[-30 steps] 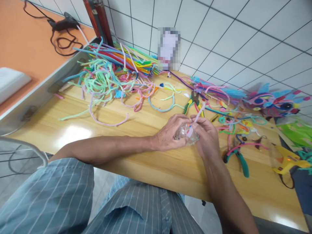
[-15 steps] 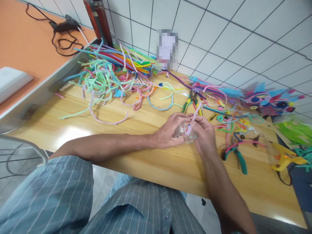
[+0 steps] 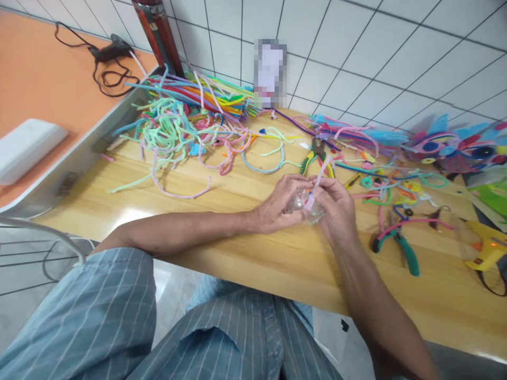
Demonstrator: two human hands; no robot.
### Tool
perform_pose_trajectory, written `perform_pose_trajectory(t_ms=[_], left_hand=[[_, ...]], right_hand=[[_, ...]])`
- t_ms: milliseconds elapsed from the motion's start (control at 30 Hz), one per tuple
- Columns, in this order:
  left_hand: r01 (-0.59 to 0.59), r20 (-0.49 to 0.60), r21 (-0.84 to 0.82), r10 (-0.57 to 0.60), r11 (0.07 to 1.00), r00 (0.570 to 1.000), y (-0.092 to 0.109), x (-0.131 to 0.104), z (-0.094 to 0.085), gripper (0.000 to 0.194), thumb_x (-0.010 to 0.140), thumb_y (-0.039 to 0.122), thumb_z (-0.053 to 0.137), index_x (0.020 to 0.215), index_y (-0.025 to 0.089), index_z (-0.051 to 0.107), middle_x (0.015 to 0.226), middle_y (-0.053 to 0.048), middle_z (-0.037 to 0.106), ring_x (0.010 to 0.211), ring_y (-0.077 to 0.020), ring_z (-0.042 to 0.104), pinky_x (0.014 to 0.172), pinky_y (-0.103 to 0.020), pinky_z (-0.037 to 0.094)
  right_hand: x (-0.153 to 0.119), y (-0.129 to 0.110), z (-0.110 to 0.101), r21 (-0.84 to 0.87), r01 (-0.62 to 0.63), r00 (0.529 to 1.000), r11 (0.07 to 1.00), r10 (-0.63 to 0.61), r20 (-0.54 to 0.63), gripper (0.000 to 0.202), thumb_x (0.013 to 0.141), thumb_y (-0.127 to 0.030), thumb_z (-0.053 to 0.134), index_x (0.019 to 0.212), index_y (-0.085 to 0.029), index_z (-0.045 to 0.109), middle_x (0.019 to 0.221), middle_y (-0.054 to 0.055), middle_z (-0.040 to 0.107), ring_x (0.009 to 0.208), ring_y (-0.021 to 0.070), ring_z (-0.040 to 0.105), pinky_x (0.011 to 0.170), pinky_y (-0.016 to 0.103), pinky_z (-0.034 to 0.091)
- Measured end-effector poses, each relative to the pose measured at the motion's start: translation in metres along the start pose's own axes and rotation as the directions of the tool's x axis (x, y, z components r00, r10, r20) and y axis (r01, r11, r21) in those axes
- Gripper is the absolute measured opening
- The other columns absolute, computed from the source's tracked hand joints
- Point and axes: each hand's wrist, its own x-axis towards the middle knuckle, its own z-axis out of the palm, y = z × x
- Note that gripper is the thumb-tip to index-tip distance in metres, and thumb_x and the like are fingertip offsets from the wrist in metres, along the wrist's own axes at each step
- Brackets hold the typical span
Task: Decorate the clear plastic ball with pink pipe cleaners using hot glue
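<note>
Gripping a clear object (image 3: 298, 200), the left hand (image 3: 274, 207) could dent it by oversqueezing; at three o'clock, the right hand (image 3: 336, 208) pinches a pale strip (image 3: 322, 171).

Camera on wearer's head is looking forward and down, from close above: striped shirt (image 3: 253, 316) is crossing bottom, left hand (image 3: 275, 205) and right hand (image 3: 337, 208) are showing near centre, wooden tabletop (image 3: 245, 256) is spanning middle, tiled wall (image 3: 356, 58) is backing top.

Looks bright and fairly even. Glares white on the tabletop (image 3: 253, 258) beside the left forearm (image 3: 178, 232) and again at lower right. Appears slightly soft around the fingers (image 3: 325, 203), stretched toward the edges, pixelated over the phone (image 3: 270, 74).
</note>
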Motion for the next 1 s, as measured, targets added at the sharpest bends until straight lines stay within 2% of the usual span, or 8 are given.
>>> perform_pose_trajectory(t_ms=[100,167,233,333,400,500,733,1000], left_hand=[[0.025,-0.004,0.012,-0.025,1.000,1.000,-0.001,0.000,-0.001,0.056,0.097,0.043,0.066,0.148,0.026,0.048,0.148,-0.016,0.053,0.145,-0.0327,0.049,0.125,-0.060,0.040],[0.050,-0.017,0.020,-0.050,0.999,0.999,-0.003,0.000,-0.002,0.056,0.098,0.046,0.065,0.147,0.024,0.049,0.147,-0.016,0.052,0.143,-0.0318,0.049,0.124,-0.059,0.042],[0.070,-0.030,0.024,-0.069,0.997,0.997,-0.004,0.000,-0.003,0.055,0.099,0.047,0.063,0.147,0.023,0.049,0.147,-0.016,0.051,0.143,-0.0309,0.049,0.124,-0.057,0.042],[0.063,-0.039,0.031,-0.062,0.998,0.997,-0.005,0.000,-0.003,0.055,0.099,0.047,0.063,0.146,0.022,0.049,0.145,-0.016,0.052,0.141,-0.0303,0.050,0.124,-0.057,0.042],[0.042,-0.043,0.045,-0.040,0.998,0.998,-0.006,0.000,-0.002,0.054,0.099,0.046,0.062,0.145,0.022,0.048,0.144,-0.015,0.053,0.140,-0.0296,0.051,0.122,-0.056,0.043],[0.013,-0.061,0.059,-0.010,0.998,0.998,-0.008,0.000,-0.001,0.053,0.100,0.044,0.061,0.145,0.021,0.047,0.143,-0.016,0.053,0.138,-0.0286,0.052,0.121,-0.054,0.044],[0.028,-0.054,0.041,-0.026,0.999,0.998,-0.014,0.002,-0.004,0.052,0.100,0.043,0.060,0.146,0.022,0.048,0.145,-0.015,0.054,0.140,-0.0291,0.051,0.122,-0.055,0.042],[-0.003,-0.024,0.078,0.005,0.997,1.000,-0.013,0.004,-0.006,0.056,0.100,0.041,0.060,0.151,0.024,0.046,0.146,-0.016,0.054,0.141,-0.0304,0.051,0.122,-0.056,0.042]], right_hand=[[-0.002,0.004,-0.004,-0.070,0.058,0.998,0.996,-0.057,0.010,0.038,0.085,-0.055,0.082,0.108,-0.027,0.073,0.112,0.005,0.078,0.104,0.0246,0.074,0.092,0.042,0.060],[-0.004,0.002,-0.007,-0.193,0.186,0.982,0.963,-0.191,-0.007,0.040,0.088,-0.054,0.079,0.116,-0.027,0.071,0.118,0.007,0.076,0.111,0.0263,0.072,0.099,0.046,0.058],[-0.006,-0.002,-0.010,-0.377,0.392,0.909,0.839,-0.416,0.017,0.036,0.090,-0.045,0.079,0.119,-0.027,0.069,0.126,0.009,0.073,0.123,0.0289,0.068,0.110,0.051,0.053],[-0.008,-0.011,-0.012,-0.579,0.616,0.738,0.535,-0.648,0.187,0.020,0.093,-0.031,0.074,0.112,-0.028,0.072,0.125,0.010,0.072,0.124,0.0304,0.067,0.111,0.054,0.050],[-0.008,-0.014,-0.012,-0.615,0.680,0.666,0.400,-0.688,0.288,0.016,0.095,-0.025,0.070,0.110,-0.029,0.073,0.120,0.009,0.074,0.117,0.0295,0.069,0.106,0.053,0.053],[-0.006,-0.013,-0.012,-0.601,0.731,0.618,0.325,-0.689,0.379,0.026,0.093,-0.022,0.067,0.117,-0.029,0.072,0.118,0.008,0.075,0.114,0.0296,0.071,0.102,0.052,0.054],[-0.002,-0.011,-0.019,-0.558,0.750,0.638,0.355,-0.610,0.470,0.047,0.089,-0.021,0.069,0.135,-0.029,0.069,0.132,0.012,0.074,0.122,0.0326,0.070,0.106,0.055,0.055],[-0.004,-0.011,-0.018,-0.559,0.663,0.735,0.498,-0.576,0.358,0.030,0.094,-0.025,0.068,0.122,-0.031,0.077,0.123,0.008,0.079,0.118,0.0293,0.073,0.104,0.053,0.058]])
